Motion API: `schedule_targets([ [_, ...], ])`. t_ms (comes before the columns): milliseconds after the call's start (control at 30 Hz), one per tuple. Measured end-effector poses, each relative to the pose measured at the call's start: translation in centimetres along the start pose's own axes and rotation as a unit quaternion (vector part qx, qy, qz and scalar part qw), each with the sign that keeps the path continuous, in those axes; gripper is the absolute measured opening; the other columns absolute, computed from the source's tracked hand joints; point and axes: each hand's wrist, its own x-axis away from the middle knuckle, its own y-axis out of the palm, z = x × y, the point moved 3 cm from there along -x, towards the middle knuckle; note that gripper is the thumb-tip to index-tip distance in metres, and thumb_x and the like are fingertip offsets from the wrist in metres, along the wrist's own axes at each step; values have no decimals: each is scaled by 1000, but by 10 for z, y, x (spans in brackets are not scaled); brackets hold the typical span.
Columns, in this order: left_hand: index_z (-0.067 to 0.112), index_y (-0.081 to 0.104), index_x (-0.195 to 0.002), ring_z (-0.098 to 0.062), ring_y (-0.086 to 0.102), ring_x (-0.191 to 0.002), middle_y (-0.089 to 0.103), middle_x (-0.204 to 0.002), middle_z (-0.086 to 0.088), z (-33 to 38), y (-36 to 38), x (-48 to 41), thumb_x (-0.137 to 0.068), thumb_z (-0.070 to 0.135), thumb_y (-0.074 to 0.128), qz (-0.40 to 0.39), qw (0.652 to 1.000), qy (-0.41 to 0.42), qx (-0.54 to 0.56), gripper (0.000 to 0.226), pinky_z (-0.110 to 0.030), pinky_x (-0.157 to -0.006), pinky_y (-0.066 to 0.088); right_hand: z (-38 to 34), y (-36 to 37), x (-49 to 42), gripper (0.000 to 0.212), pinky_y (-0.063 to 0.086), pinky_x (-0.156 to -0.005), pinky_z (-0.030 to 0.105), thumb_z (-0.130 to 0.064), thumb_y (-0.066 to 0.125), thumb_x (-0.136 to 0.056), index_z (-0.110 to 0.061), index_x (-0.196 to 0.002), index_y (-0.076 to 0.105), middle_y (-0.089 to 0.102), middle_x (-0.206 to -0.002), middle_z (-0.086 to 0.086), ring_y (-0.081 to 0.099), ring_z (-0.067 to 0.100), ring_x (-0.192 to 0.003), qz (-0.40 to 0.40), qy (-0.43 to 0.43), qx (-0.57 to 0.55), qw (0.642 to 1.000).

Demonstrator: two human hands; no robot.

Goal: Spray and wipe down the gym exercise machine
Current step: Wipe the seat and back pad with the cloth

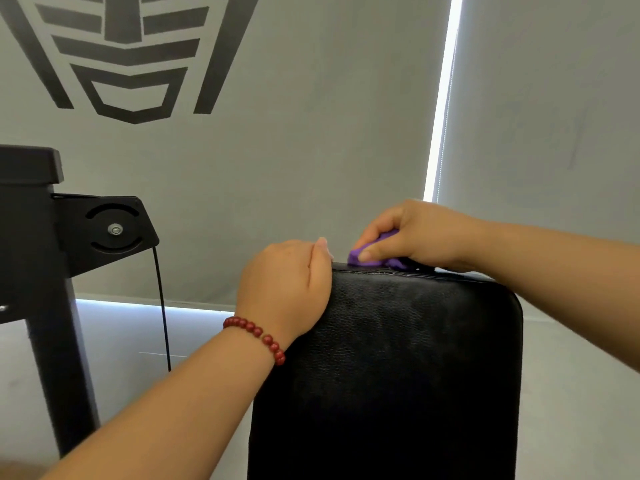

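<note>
The left hand (287,282) sits on the top left corner of the black padded backrest (398,358) of the machine, back of the hand toward the camera, wrist bent slightly and ringed by a red bead bracelet (256,332). Its fingers fold together over the corner and grip it, with the thumb lying along the top edge. The fingertips go behind the pad and cannot be seen.

The right hand (415,233) reaches in from the right, forearm nearly level, and rests on the pad's top edge just beside the left thumb. It pinches a bunched purple cloth (393,263) between the thumb in front and the curled fingers above, pressing it onto the top seam (only scraps of the cloth show around the fingers).

The backrest runs out of the bottom of the view. At left, a black metal frame (45,271) with a bolted bracket (110,230) and a thin black cable (162,306) is cut by the edge.
</note>
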Motion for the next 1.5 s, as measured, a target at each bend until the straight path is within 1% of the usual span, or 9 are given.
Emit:
schedule_targets([
  [200, 14, 77, -77, -29, 67, -78, 73, -77, -5, -4, 1, 2, -89, 46, 18, 9, 1000, -4, -3, 68, -40, -68, 52, 13, -1, -13, 8, 37, -47, 16, -15, 74, -82, -20, -76, 73, 59, -59, -1, 48, 6, -50, -51, 51, -48, 996],
  [333, 9, 73, -71, -31, 65, -70, 70, -70, -7, -3, 4, 2, -90, 45, 18, 7, 1000, -4, -23, 69, -43, -62, 52, 30, -15, -5, 9, 42, -57, 20, -19, 76, -67, -17, -75, 73, 64, -65, 1, 52, 9, -58, -54, 74, -88, 992],
  [467, 8, 71, -66, -33, 64, -66, 69, -66, -7, -3, 5, 2, -91, 44, 23, 7, 999, 0, -39, 65, -44, -57, 52, 17, 5, -18, 8, 33, -40, 14, -14, 73, -82, -20, -77, 72, 54, -50, -2, 42, 6, -42, -61, 53, -87, 993],
  [733, 7, 71, -69, -25, 61, -64, 67, -65, -5, -1, 3, 4, -88, 54, 13, 5, 999, 3, -37, 76, -43, -57, 49, 34, -26, 11, 9, 51, -67, 15, -8, 71, -83, -17, -84, 73, 71, -75, -3, 63, 6, -68, -61, 70, -66, 993],
  [900, 8, 72, -71, -27, 62, -68, 68, -69, -6, 2, 2, 3, -85, 54, 10, -4, 999, -8, -46, 78, -42, -59, 49, 18, -10, 1, 8, 38, -45, 18, -14, 72, -86, -21, -80, 74, 63, -60, -4, 51, 5, -50, -29, 57, -42, 997],
  [967, 9, 70, -69, -27, 61, -66, 67, -67, -4, 3, 0, 3, -87, 52, 13, -9, 999, 3, -50, 74, -39, -57, 48, 15, -16, 11, 10, 44, -52, 17, -16, 74, -84, -24, -79, 74, 69, -67, -2, 56, 5, -56, -13, 42, -9, 999],
  [1100, 13, 61, -62, -24, 57, -57, 60, -62, 1, 13, 2, 5, -95, 31, 33, -13, 984, 151, -90, 47, -31, -53, 40, 21, -39, 48, 11, 51, -81, 25, -18, 77, -80, -29, -79, 77, 75, -87, -4, 67, 7, -81, 2, 34, 19, 999],
  [1300, 20, 64, -69, -25, 61, -61, 63, -65, 4, 19, 3, 2, -92, 38, 25, -61, 978, 142, -144, 49, -27, -51, 33, 0, -12, 32, 10, 47, -64, 19, -13, 76, -82, -23, -80, 76, 70, -71, -1, 55, 7, -57, 12, -1, -21, 1000],
  [1500, 22, 68, -70, -20, 61, -55, 64, -62, 8, 17, 3, 5, -93, 33, 29, -32, 980, 142, -134, 47, -25, -48, 36, 14, -39, 65, 13, 46, -73, 5, -16, 77, -81, -29, -81, 76, 74, -88, -19, 66, -3, -85, 21, 21, 50, 998],
])
